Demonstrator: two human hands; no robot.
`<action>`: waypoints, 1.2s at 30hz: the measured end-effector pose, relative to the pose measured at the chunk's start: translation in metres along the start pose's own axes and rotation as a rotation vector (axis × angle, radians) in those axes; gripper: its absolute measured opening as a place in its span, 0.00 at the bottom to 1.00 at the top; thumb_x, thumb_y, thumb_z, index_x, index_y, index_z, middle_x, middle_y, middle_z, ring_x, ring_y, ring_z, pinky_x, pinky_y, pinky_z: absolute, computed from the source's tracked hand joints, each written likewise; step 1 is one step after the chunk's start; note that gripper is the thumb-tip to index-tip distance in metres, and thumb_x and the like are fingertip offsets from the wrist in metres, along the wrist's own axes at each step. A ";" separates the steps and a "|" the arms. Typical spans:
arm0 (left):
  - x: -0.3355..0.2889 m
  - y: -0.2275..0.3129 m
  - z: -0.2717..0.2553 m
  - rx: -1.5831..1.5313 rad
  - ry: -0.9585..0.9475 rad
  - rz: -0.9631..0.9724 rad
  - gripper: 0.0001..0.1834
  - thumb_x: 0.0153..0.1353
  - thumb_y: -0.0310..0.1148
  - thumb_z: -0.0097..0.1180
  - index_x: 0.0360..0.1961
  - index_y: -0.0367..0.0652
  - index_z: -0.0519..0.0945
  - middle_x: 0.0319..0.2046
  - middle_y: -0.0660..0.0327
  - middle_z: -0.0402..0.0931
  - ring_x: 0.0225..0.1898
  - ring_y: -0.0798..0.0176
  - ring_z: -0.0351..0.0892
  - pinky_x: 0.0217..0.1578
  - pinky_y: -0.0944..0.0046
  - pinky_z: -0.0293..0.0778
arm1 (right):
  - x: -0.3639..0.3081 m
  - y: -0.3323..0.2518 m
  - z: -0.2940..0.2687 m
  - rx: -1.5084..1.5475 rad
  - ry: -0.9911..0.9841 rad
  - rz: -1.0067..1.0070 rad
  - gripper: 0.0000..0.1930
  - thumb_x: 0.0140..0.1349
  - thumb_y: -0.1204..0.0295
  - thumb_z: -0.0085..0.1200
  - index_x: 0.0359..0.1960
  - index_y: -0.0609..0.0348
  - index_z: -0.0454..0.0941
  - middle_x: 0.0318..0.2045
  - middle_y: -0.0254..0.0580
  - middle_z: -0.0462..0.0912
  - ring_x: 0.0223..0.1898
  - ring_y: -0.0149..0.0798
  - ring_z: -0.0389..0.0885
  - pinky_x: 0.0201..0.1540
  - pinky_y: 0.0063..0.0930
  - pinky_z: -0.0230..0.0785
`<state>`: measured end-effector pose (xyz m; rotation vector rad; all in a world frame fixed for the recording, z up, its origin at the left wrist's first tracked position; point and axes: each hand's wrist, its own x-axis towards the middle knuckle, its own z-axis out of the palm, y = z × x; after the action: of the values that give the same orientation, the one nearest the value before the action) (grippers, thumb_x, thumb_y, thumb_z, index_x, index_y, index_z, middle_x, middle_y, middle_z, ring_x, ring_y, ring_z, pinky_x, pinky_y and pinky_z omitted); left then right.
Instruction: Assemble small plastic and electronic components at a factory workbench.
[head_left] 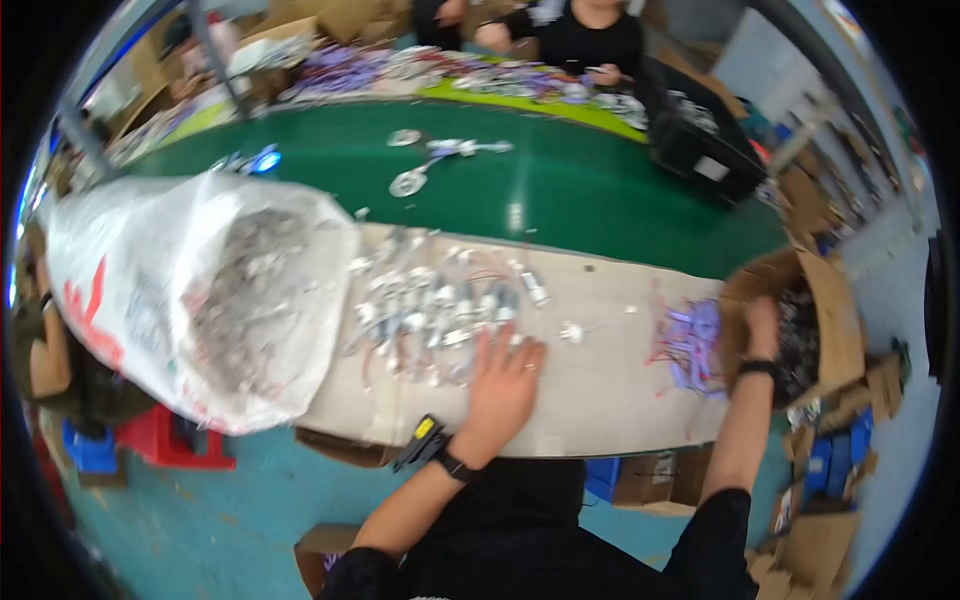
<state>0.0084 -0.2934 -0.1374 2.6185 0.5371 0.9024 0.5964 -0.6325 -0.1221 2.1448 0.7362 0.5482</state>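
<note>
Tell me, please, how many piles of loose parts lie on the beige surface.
2: mostly white parts at the left hand, and purple parts just left of the cardboard box. Stray pieces lie between them; the plastic bag may hide more.

Loose white parts point(425, 300) on beige worktop point(595, 395), dark pieces point(797, 345) in open cardboard box point(842, 325)

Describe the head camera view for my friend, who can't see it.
A person's left hand is by a cluster of small white parts on a pale worktop, while the right hand is at an open cardboard box. Purple pieces lie beside the box; an open white bag sits at left.
</note>
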 end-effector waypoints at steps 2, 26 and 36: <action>-0.017 -0.021 0.002 0.155 -0.051 -0.087 0.20 0.57 0.27 0.51 0.51 0.39 0.79 0.51 0.54 0.77 0.65 0.44 0.65 0.69 0.35 0.50 | 0.000 -0.107 -0.117 0.799 0.022 0.491 0.17 0.63 0.73 0.42 0.49 0.64 0.78 0.43 0.57 0.83 0.48 0.60 0.80 0.52 0.51 0.73; -0.019 -0.292 -0.217 0.556 0.127 -0.659 0.18 0.57 0.32 0.61 0.47 0.35 0.79 0.41 0.42 0.80 0.45 0.38 0.79 0.47 0.48 0.75 | -0.067 -0.276 -0.417 3.021 -0.334 -0.478 0.24 0.65 0.81 0.51 0.64 0.66 0.64 0.48 0.43 0.75 0.51 0.41 0.78 0.61 0.39 0.70; -0.024 -0.320 -0.226 0.210 0.216 -0.937 0.32 0.44 0.42 0.75 0.47 0.36 0.78 0.34 0.53 0.82 0.38 0.56 0.83 0.40 0.60 0.78 | -0.063 -0.270 -0.411 3.029 -0.290 -0.447 0.24 0.63 0.81 0.52 0.62 0.67 0.66 0.48 0.43 0.76 0.51 0.41 0.78 0.60 0.37 0.71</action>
<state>-0.2319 0.0166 -0.1118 2.0063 1.7780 0.8033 0.2197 -0.3113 -0.0989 -0.8564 -0.6703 0.9042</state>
